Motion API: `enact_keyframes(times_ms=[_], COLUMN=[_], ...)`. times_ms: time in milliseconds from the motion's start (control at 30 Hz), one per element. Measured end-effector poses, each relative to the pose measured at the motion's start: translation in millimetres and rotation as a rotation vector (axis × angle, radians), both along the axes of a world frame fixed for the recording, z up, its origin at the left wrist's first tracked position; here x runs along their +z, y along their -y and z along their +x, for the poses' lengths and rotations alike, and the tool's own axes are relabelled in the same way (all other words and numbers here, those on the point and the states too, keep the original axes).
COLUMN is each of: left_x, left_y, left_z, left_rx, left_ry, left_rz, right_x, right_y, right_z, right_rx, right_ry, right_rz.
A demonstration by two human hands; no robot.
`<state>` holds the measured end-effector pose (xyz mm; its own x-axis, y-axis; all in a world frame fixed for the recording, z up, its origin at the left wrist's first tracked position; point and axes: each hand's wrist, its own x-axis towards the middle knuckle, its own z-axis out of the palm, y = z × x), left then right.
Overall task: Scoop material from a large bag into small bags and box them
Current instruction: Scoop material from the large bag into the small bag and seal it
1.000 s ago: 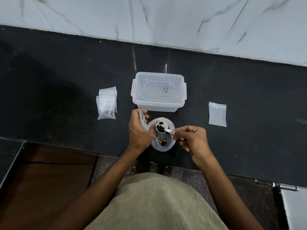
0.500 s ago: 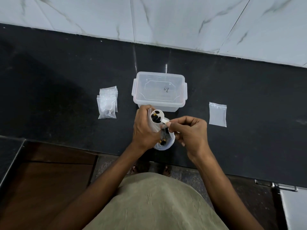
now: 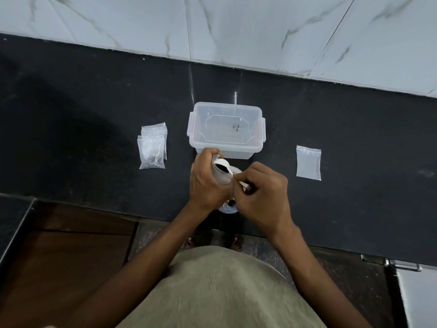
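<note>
At a black stone counter point(image 3: 94, 114), the left hand point(image 3: 207, 183) clasps a small clear plastic bag point(image 3: 221, 175) while the right hand point(image 3: 262, 192) pinches a white scoop point(image 3: 222, 167), dark pieces inside, tipped into its mouth.

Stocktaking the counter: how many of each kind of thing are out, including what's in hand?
Small bags: 4, two stacked left, one right, one in the left hand
Large bag: 1
Scoop: 1, in the right hand
Box: 1
Total: 7
</note>
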<state>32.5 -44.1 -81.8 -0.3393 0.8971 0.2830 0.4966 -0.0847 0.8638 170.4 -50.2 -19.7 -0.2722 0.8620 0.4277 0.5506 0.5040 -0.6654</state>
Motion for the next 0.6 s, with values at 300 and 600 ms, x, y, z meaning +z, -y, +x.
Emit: enact_keyframes(times_ms=[300, 600], left_x=[8.5, 5.3], left_y=[-1.5, -4.6], left_z=[4.1, 4.0], left_rx=[0.05, 0.023], left_ry=[0.26, 0.297], left_rz=[0.07, 0.104], right_x=[-4.6, -3.4], right_y=[6.2, 4.9], right_z=[-3.3, -6.3], right_rx=[-0.024, -0.03], right_ry=[-0.012, -0.066], right_rz=[0.29, 0.216])
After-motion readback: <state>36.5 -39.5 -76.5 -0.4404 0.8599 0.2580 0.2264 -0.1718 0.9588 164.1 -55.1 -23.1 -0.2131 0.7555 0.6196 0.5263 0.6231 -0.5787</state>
